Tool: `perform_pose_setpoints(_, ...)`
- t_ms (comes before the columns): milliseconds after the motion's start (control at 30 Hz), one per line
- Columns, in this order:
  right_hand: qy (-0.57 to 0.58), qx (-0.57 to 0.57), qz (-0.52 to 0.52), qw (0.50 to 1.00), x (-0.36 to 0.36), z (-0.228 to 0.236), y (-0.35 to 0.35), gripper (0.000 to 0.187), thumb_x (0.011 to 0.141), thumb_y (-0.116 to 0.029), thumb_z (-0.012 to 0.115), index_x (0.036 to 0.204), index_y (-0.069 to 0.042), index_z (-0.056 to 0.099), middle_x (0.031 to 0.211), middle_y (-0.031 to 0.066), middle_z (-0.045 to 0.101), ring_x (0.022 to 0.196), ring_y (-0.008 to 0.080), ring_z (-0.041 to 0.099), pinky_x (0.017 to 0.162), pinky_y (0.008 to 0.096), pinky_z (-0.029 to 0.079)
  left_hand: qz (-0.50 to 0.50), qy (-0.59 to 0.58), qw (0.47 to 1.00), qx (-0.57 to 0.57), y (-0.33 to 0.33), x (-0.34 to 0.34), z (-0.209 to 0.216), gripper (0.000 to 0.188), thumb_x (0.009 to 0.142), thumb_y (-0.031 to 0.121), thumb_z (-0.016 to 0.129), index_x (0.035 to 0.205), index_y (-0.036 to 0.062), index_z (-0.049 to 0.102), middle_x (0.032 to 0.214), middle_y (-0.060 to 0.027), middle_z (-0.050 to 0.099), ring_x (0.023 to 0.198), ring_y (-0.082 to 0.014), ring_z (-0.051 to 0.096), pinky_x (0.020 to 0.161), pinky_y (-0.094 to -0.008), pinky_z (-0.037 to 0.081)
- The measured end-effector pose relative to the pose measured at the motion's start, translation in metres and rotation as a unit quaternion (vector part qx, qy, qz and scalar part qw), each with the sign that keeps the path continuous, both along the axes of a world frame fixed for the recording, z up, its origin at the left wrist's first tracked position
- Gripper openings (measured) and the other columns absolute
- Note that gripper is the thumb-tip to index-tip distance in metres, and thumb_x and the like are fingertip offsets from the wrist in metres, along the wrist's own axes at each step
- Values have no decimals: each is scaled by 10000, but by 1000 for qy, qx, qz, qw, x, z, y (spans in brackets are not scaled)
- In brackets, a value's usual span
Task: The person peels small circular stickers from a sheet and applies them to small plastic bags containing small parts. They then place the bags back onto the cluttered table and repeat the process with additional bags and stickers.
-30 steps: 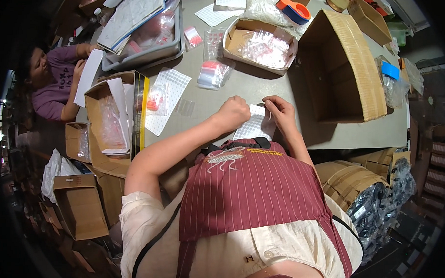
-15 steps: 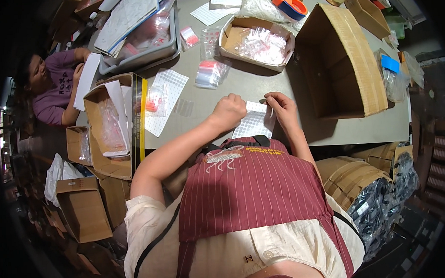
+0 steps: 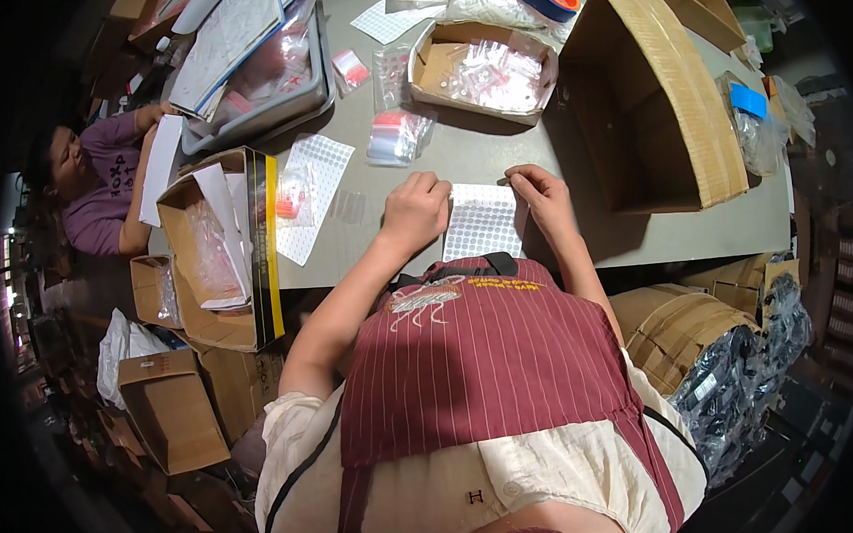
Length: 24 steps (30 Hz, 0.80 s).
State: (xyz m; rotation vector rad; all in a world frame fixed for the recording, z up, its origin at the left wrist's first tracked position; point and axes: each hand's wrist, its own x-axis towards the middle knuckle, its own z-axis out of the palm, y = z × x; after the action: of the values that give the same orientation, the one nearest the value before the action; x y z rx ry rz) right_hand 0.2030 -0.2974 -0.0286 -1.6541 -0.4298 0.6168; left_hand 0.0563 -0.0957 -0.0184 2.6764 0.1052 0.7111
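left hand (image 3: 415,210): your fist's curled knuckles-up, grip pinching the left edge of the dotted sheet (image 3: 482,225)
right hand (image 3: 542,195): fingers bent, grip narrow on the sheet's top right corner
sheet: flat on the grey worktop (image 3: 479,152), right at your apron (image 3: 477,359)

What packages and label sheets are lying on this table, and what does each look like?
Label sheet: white, dotted, held between left hand and right hand.
Second dotted sheet: white, lying to the left.
Small clear bags: red-striped tops, stacked mid-table.
Large cardboard box: brown, open, right side.
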Motion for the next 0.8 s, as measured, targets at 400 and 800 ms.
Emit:
perform_pose_setpoints(400, 12, -3, 20, 1000, 2, 0, 0, 177, 998, -112, 660, 1100, 12, 735, 932, 35, 738, 863, 79, 660, 747, 219, 504, 26, 40, 997, 57, -9, 7, -3, 94, 732, 71, 698, 819, 70, 662, 826, -84, 624, 799, -295, 641, 641, -393, 550)
perform_pose_setpoints(800, 17, 25, 28, 999, 3, -6, 2, 187, 1016, -124, 641, 1107, 17, 721, 909, 54, 734, 852, 101, 693, 719, 242, 523, -1, 86, 987, 138, -17, 14, -7, 161, 602, 92, 663, 736, 3, 663, 766, -161, 649, 735, -299, 646, 592, -376, 543)
